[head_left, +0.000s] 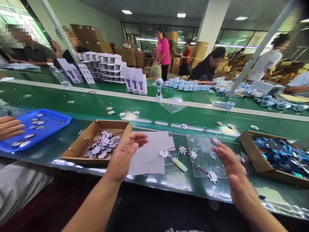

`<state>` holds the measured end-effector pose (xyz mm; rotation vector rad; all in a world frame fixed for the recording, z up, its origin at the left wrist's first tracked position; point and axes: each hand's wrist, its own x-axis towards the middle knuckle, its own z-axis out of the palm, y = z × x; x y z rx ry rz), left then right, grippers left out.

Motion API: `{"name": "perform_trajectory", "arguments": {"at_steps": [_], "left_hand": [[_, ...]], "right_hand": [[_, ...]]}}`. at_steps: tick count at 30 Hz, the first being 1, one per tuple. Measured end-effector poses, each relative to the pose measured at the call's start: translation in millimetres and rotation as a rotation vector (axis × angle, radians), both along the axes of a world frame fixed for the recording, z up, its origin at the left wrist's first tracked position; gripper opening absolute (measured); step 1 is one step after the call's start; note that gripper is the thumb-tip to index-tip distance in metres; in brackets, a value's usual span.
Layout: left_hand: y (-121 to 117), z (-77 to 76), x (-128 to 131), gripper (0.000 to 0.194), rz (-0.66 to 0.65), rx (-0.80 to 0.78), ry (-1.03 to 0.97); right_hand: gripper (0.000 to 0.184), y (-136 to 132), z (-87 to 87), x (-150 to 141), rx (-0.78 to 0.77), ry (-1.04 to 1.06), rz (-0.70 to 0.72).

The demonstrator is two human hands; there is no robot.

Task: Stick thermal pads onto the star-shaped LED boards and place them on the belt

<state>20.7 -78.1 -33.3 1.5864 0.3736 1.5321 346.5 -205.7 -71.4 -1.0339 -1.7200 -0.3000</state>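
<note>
Two hands are hovering, open, over the green bench [198,188]!
The left hand [122,158] is curling its fingers loosely near the open cardboard box [79,146] — the right hand [234,170] is holding its fingers close together, and white star-shaped parts [193,155] are lying between them, around the yellow-green strip [179,163].

Open air above sheets [149,162], left box wall [79,141], right box wall [252,154]

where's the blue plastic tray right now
In the head view, the blue plastic tray sits at the far left, just left of the open brown cardboard box that holds white spoked parts.
</note>
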Motion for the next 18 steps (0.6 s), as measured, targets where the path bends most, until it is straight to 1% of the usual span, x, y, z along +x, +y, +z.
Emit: {"name": "perform_trajectory", "arguments": {"at_steps": [1,2,3,4,5,7,9,12,15,17,18], "left_hand": [[12,-15.8,4,0.035,0.054,-0.056,0.032],[22,-30.8,6,0.039,0.082,-0.1,0.062],[29,-43.9,8,0.043,0.104,-0.131,0.1],[35,-54.5,8,0.045,0.119,-0.147,0.143],[38,-62.1,7,0.047,0.135,-0.154,0.198],[42,-68.5,4,0.047,0.192,-0.144,0.351],[43,-64.6,0,0.045,0.253,-0.108,0.538],[43,-47.0,-2,0.039,0.315,0.019,0.799],[42,-21.9,-2,0.035,0.401,0.234,1.021],[43,-0.7,-5,0.036,0.455,0.361,1.166],[43,11.9,-8,0.038,0.466,0.397,1.245]], "right_hand": [[0.051,10,-11.1,-5,-0.112,-0.017,0.001],[0.049,18,-21.2,-10,-0.181,-0.055,-0.001],[0.049,26,-29.7,-15,-0.23,-0.106,-0.01],[0.049,33,-36.6,-20,-0.247,-0.168,-0.032],[0.05,39,-41.8,-25,-0.255,-0.235,-0.058],[0.05,51,-48.1,-34,-0.27,-0.352,-0.13],[0.05,61,-51.2,-42,-0.291,-0.42,-0.202],[0.047,75,-54.0,-52,-0.279,-0.424,-0.292],[0.04,87,-54.7,-58,-0.209,-0.363,-0.34],[0.036,92,-53.6,-57,-0.173,-0.354,-0.326],[0.035,94,-52.7,-55,-0.164,-0.374,-0.305]]}}
